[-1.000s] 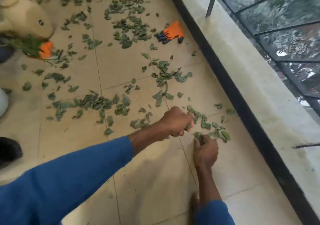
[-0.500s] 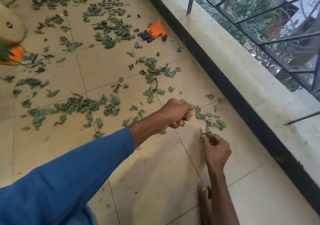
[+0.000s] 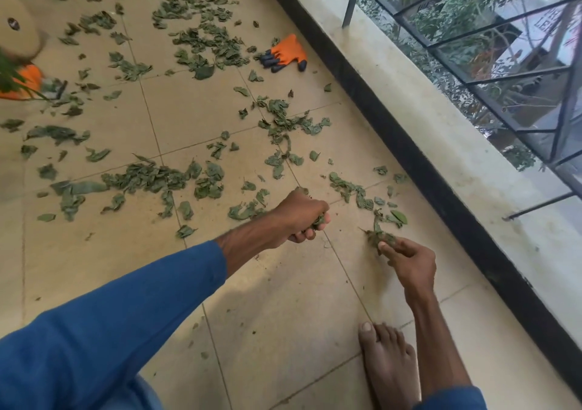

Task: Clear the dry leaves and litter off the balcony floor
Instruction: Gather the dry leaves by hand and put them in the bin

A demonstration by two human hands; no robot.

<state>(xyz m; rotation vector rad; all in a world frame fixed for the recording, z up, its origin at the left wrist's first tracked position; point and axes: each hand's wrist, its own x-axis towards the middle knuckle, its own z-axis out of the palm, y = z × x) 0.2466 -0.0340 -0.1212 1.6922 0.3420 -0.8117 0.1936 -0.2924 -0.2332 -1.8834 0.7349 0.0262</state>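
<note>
On the floor (image 3: 283,299), left hand (image 3: 302,216) grips leaves (image 3: 318,220).

The floor (image 3: 267,283) is beige tile, smooth with a faint sheen, and thin grout lines run between the tiles. The leaves (image 3: 148,176) look dry, crumpled and dull green, matt all over. The glove (image 3: 288,52) is orange knitted cloth with dark, rubbery-looking fingertips. The sleeve (image 3: 126,308) is plain blue cloth, matt. The ledge (image 3: 441,119) is pale, rough and stained, like plaster or stone. The black band (image 3: 393,132) below it is slightly glossy. The railing (image 3: 352,3) is thin black-painted metal bars.
</note>
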